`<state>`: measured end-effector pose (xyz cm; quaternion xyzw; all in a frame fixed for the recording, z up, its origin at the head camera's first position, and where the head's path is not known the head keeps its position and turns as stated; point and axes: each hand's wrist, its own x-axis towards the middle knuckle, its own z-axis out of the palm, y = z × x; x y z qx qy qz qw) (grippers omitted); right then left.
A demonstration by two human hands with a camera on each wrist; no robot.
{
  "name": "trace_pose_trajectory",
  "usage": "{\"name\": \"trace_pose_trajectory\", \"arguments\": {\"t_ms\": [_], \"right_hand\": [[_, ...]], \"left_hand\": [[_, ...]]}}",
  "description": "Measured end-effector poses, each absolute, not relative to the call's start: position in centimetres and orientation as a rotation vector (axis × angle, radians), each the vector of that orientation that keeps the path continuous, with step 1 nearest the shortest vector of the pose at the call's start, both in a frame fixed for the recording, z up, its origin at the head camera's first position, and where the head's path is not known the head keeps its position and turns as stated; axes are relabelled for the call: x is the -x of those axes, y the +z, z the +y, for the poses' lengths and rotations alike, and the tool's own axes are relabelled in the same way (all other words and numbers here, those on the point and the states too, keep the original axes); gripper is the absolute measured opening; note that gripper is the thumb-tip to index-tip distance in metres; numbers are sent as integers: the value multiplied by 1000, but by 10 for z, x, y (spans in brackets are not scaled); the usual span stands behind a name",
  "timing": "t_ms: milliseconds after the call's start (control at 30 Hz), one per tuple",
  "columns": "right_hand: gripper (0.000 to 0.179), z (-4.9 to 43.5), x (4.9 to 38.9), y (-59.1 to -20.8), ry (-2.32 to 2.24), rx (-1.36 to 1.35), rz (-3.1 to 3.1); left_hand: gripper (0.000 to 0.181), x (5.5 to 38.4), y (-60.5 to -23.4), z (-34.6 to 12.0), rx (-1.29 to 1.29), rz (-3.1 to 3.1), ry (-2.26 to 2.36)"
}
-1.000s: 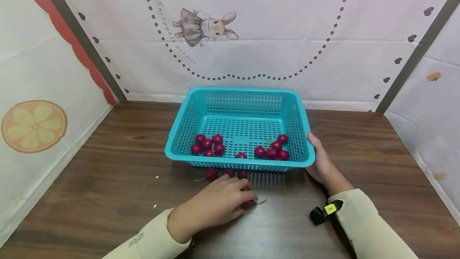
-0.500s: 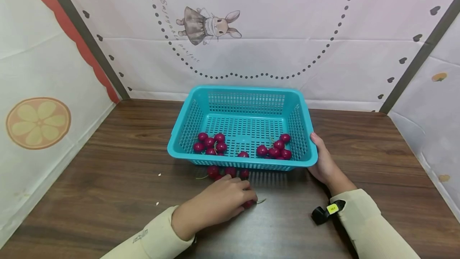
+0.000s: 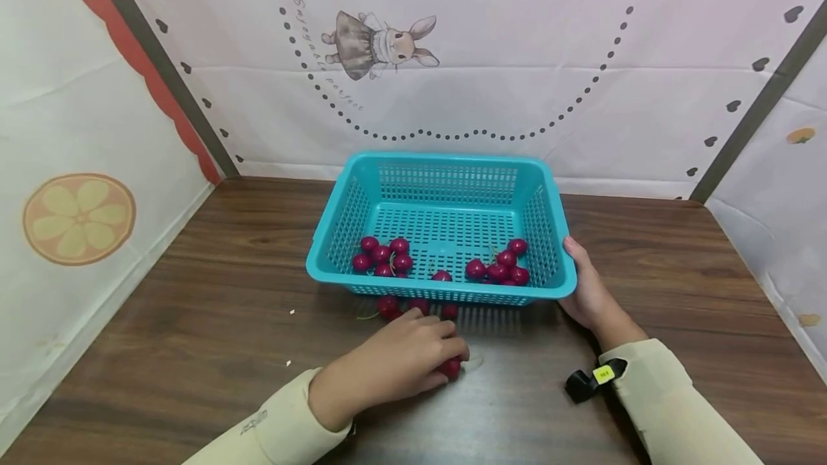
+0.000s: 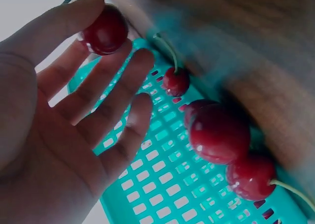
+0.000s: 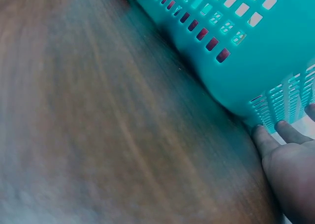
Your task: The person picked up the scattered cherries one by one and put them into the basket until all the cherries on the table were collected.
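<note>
My left hand is low over the table in front of the basket. In the left wrist view its thumb and index finger pinch a dark red cherry, while the other fingers spread loosely. Between that hand and the basket lie several cherries, one with a long stem, another close to the basket wall. The teal plastic basket holds two clusters of cherries, left and right, with a single one between. My right hand rests against the basket's right end, fingertips touching its wall.
The brown wooden table bears two small white specks left of the left hand. White printed cloth encloses the back and both sides. A black strap device sits at the right wrist.
The view has shifted slightly. The cherry at my left fingertips shows more fully and its stem is now blurred. My right hand keeps its place at the basket's end.
</note>
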<state>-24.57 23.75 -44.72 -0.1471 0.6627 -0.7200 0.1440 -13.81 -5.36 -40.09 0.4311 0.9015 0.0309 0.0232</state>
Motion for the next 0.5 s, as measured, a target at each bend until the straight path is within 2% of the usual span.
{"name": "trace_pose_trajectory", "arguments": {"t_ms": [500], "right_hand": [[72,241,247,-449,-2069,421,1907]], "left_hand": [[35,133,-367,-60,-1537,2831,503]]}}
